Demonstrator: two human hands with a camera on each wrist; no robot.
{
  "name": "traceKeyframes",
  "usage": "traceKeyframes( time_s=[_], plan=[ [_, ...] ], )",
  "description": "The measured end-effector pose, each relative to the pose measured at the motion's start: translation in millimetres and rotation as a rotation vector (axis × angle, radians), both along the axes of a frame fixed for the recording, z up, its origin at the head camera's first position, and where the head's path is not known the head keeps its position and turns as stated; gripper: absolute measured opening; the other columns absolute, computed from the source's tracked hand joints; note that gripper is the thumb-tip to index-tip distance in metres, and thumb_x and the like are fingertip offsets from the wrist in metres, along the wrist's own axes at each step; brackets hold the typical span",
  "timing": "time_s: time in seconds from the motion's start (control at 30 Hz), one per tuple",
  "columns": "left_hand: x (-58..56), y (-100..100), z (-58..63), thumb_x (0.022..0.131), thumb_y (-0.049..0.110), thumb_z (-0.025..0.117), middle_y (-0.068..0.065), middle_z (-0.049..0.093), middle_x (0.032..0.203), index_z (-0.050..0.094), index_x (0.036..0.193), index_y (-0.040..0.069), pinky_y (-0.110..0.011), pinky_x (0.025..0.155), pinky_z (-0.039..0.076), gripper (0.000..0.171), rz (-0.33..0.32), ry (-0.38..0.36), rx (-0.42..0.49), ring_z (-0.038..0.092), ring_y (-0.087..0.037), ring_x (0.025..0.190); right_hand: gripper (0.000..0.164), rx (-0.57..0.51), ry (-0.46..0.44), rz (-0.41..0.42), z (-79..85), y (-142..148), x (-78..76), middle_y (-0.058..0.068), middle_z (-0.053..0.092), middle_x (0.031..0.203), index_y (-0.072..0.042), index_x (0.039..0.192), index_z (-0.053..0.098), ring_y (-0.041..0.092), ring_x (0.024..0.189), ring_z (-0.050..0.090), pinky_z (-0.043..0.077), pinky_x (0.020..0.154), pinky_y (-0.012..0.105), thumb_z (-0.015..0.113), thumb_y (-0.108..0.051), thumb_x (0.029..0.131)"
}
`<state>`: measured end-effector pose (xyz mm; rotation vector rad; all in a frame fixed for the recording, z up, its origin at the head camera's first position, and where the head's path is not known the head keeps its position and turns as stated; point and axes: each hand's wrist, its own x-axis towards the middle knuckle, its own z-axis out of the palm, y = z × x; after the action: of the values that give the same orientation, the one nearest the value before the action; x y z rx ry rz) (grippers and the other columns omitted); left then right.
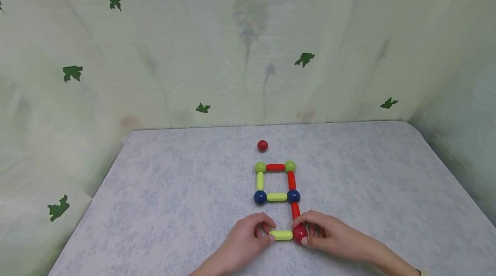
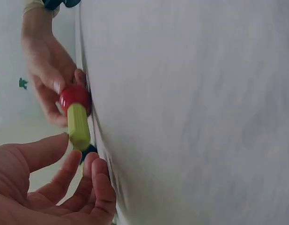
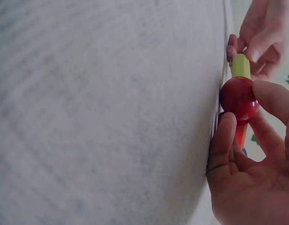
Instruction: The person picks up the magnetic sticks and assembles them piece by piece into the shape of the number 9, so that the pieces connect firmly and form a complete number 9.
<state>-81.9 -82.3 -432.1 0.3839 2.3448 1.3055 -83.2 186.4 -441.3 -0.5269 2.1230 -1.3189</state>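
Note:
My left hand [image 1: 248, 235] holds the free end of a yellow-green magnetic rod [image 1: 282, 235] between thumb and fingertips. The rod's other end meets a red ball [image 1: 300, 234], which my right hand [image 1: 329, 235] grips with thumb and fingers. From that ball a red rod [image 1: 296, 210] runs back to a dark blue ball [image 1: 293, 196], a corner of a square frame. The frame's other corners are a second blue ball [image 1: 260, 197] and two green balls, joined by red and yellow-green rods. In the right wrist view, the thumb [image 3: 270, 96] presses the red ball's side.
A loose red ball [image 1: 262, 145] lies behind the square frame. The grey table [image 1: 186, 181] reaches back to a pale curtain [image 1: 174, 60] with green leaf and bird-like prints, which also hangs along both sides.

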Motion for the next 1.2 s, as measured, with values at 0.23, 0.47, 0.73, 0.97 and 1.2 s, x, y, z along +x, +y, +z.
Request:
traceKeyframes(
  time_s=[0.23,0.47,0.73,0.97,1.2],
  plan=[
    [-33.2,-22.5,16.7,0.093,0.014,0.067,0.001,0.062,0.089,0.069,0.102,0.011,-0.029,0.062,0.047,0.009,0.085,0.008,0.040,0.057,-0.019,0.077,0.028,0.007,-0.005,0.003,1.4,-0.5,-0.3,0.000,0.057,0.098,-0.027,0.122,0.061,0.019,0.086,0.054,0.045,0.067,0.025,0.067,-0.024,0.094],
    [-86.4,-45.5,10.6,0.094,0.012,0.066,0.001,0.062,0.089,0.069,0.104,0.009,-0.032,0.065,0.049,0.011,0.105,0.178,-0.059,0.057,-0.016,0.078,0.028,-0.002,-0.023,0.002,1.7,-1.4,-0.5,0.001,0.057,0.099,-0.025,0.122,0.061,0.020,0.086,0.054,0.045,0.067,0.024,0.067,-0.022,0.094],
    [-149.5,-41.6,1.2,0.093,0.014,0.069,-0.001,0.063,0.091,0.068,0.109,0.009,-0.032,0.071,0.050,0.017,0.124,0.241,-0.098,0.059,-0.018,0.085,0.029,0.001,-0.047,-0.017,-2.0,-0.7,-1.5,0.001,0.057,0.100,-0.026,0.122,0.061,0.021,0.087,0.053,0.044,0.067,0.025,0.067,-0.022,0.094],
    [-185.7,-22.2,-1.2,0.093,0.016,0.069,-0.006,0.062,0.107,0.061,0.124,0.009,-0.035,0.080,0.051,0.033,0.179,0.231,-0.056,0.059,-0.022,0.098,0.029,-0.017,-0.056,-0.017,-1.5,1.1,-0.3,0.002,0.057,0.102,-0.025,0.123,0.061,0.021,0.088,0.053,0.045,0.068,0.025,0.067,-0.022,0.095],
    [-203.7,-2.7,-4.9,0.094,0.016,0.067,-0.006,0.058,0.129,0.057,0.135,0.013,-0.038,0.089,0.050,0.042,0.084,0.254,-0.049,0.055,-0.024,0.110,0.028,-0.019,-0.051,-0.012,-1.7,0.9,-0.2,0.001,0.058,0.101,-0.026,0.122,0.061,0.019,0.087,0.054,0.045,0.067,0.025,0.066,-0.024,0.095]
  ],
)
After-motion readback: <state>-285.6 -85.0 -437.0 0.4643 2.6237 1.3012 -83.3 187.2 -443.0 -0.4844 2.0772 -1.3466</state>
